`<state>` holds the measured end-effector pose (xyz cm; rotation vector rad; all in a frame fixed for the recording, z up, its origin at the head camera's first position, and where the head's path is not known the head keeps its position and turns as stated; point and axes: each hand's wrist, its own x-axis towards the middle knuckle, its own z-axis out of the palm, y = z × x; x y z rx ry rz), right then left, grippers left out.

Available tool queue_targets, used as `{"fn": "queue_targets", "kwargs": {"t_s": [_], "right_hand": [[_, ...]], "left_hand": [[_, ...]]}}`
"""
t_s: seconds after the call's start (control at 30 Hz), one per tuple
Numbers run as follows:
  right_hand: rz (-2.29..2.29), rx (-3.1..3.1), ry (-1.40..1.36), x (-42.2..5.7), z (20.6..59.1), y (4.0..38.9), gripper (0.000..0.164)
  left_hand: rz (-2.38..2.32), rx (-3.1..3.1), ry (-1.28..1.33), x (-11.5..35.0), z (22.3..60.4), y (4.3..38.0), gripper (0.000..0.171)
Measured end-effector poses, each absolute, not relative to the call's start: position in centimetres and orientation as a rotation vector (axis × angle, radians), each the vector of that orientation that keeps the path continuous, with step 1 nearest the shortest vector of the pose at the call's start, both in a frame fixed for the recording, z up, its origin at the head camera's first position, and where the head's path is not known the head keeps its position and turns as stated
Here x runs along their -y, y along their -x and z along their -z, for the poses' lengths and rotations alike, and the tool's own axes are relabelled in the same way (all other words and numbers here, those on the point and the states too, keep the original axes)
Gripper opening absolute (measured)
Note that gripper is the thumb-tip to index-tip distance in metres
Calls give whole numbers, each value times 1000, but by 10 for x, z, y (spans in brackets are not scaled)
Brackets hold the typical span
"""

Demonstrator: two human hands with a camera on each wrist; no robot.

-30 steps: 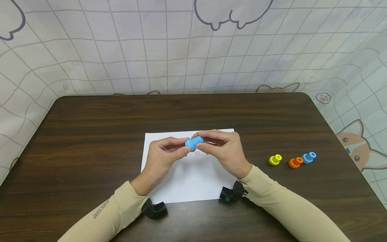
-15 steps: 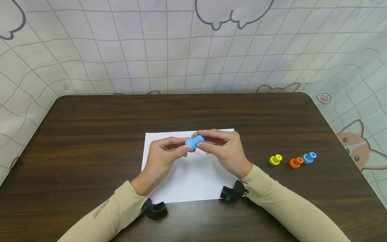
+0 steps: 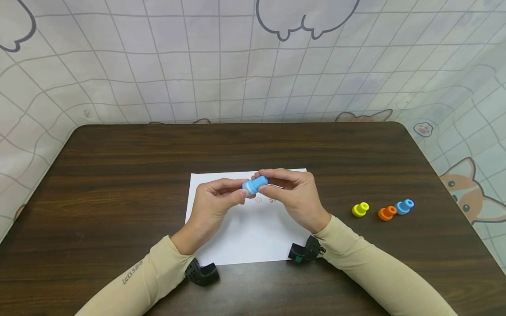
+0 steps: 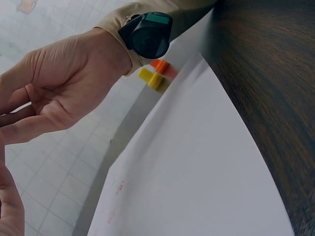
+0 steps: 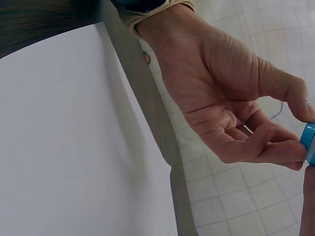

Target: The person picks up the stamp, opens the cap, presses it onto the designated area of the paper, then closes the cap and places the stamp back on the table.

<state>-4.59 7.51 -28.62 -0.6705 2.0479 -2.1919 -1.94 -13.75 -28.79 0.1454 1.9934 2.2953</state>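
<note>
Above the paper, a small blue stamp with a pale band is held between both hands. My left hand pinches its wider end with thumb and fingers. From the other side, my right hand pinches the narrow knob end. A sheet of white paper lies beneath, with small red prints near its far part. In the right wrist view, the left hand reaches the stamp at the frame's edge. The left wrist view shows the right hand, the stamp being out of frame there.
To the right on the dark wooden table stand a yellow stamp, an orange stamp and another blue stamp. The orange and blue ones are close together. A patterned cloth hangs behind the table.
The knob end and right fingertips have shifted slightly right, and the pale band on the held stamp shows wider. The left hand stays almost still.
</note>
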Motion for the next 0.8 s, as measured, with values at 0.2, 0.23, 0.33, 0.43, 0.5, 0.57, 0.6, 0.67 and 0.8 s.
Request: {"fn": "queue_targets", "kwargs": {"t_s": [0.2,0.23,0.33,0.43,0.5,0.57,0.6,0.67,0.8], "right_hand": [[2292,-1865,666,-75,286,45,33],[2311,-1820,657,-75,286,45,32],[2345,-1714,612,-76,287,46,31],[2362,-1633,550,-77,287,46,31],[2381,-1580,500,-77,286,47,30],[2403,-1542,453,-77,285,47,29],[2416,-1522,431,-77,284,48,29],[2437,-1495,398,-77,282,49,28],[2453,-1476,389,-76,280,51,29]], "left_hand": [[-2306,-1985,-123,138,287,19,34],[-2308,-1982,-117,138,286,19,34],[-2315,-1978,-112,139,285,19,34],[-2323,-1979,-118,140,284,19,34],[-2333,-1977,-123,140,284,20,33],[-2348,-1971,-125,141,283,20,30],[-2360,-1966,-132,142,282,21,28],[-2381,-1957,-144,144,279,21,23],[-2455,-1899,-176,148,271,23,27]]}}
